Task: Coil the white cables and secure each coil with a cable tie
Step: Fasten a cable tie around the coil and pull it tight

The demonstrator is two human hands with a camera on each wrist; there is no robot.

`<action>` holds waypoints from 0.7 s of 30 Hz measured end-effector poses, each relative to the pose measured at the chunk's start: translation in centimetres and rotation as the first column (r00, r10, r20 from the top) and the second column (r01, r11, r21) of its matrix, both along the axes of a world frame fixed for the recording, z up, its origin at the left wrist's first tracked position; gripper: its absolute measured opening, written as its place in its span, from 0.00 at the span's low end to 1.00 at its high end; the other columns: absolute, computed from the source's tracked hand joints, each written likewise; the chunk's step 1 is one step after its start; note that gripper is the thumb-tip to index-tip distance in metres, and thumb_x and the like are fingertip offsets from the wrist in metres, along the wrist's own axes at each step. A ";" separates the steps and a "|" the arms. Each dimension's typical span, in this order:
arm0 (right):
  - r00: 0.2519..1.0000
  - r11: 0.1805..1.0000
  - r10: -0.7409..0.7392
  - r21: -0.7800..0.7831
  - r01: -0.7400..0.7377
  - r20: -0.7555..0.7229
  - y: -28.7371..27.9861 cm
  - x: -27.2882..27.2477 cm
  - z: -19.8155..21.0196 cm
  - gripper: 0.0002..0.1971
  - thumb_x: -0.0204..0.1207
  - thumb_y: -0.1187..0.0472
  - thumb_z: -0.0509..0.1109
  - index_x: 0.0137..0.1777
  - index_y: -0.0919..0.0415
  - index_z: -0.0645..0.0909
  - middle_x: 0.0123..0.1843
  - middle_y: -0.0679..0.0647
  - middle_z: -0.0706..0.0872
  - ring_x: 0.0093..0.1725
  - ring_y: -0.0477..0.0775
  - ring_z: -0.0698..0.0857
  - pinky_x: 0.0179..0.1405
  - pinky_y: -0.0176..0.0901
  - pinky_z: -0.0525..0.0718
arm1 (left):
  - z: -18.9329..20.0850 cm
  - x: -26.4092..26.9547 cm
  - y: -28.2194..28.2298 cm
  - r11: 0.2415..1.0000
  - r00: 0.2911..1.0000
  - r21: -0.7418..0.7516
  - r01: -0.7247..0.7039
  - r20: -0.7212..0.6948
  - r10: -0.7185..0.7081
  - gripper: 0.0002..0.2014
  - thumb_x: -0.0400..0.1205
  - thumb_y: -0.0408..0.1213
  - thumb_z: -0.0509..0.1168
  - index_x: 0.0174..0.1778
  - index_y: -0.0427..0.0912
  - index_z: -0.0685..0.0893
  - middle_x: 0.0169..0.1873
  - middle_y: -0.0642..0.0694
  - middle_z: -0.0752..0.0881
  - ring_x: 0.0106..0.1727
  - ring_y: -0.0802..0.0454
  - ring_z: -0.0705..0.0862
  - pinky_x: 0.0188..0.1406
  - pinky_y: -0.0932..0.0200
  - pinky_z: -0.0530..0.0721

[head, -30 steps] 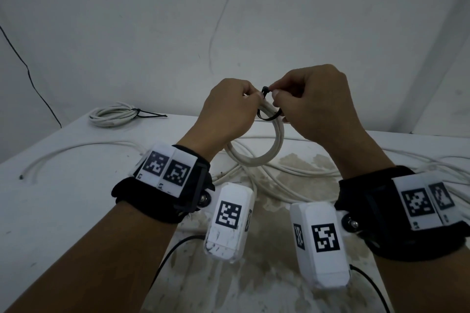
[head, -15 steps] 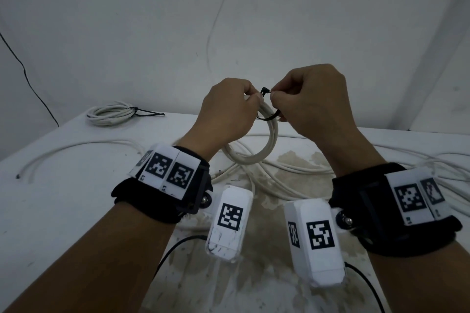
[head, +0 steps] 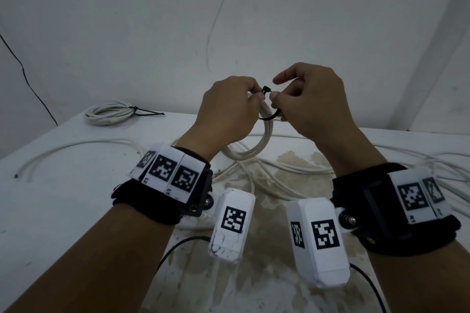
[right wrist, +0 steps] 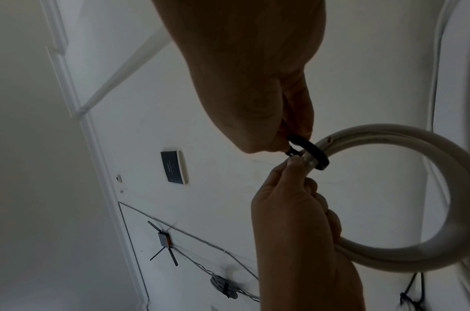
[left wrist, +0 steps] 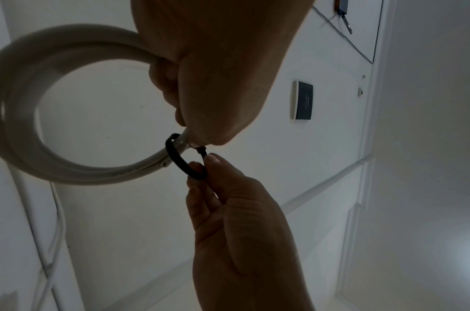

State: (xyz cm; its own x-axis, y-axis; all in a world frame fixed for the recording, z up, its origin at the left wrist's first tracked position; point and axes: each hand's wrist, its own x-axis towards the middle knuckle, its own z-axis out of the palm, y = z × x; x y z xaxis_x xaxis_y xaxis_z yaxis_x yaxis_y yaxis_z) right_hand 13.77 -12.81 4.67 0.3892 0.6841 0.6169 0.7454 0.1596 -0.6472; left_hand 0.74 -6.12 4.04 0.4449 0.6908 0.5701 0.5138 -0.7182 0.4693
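Holding a white cable coil [head: 256,146] up above the table [head: 63,198], the left hand [head: 226,114] has its fingers curled tight round the top of the loop. A black cable tie [head: 269,116] goes round the coil strands there. The right hand [head: 312,101] pinches the tie loop between thumb and fingers, with its first finger lifted a little. More loose white cables [head: 292,168] lie in a messy pile on the table under the hands. Far off at the back left sits a tied coil [head: 109,114], with its own black tie sticking out.
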 end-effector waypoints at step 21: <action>0.920 0.978 0.005 -0.191 -0.086 -0.393 -1.0 -0.2 1.0 0.12 0.79 0.51 0.72 0.47 0.60 0.88 0.34 0.49 0.89 0.27 0.43 0.84 0.26 0.38 0.81 | -0.1 0.5 -0.4 0.976 0.976 -0.138 0.165 0.166 -0.142 0.11 0.85 0.42 0.64 0.42 0.49 0.90 0.28 0.61 0.83 0.33 0.64 0.78 0.33 0.65 0.69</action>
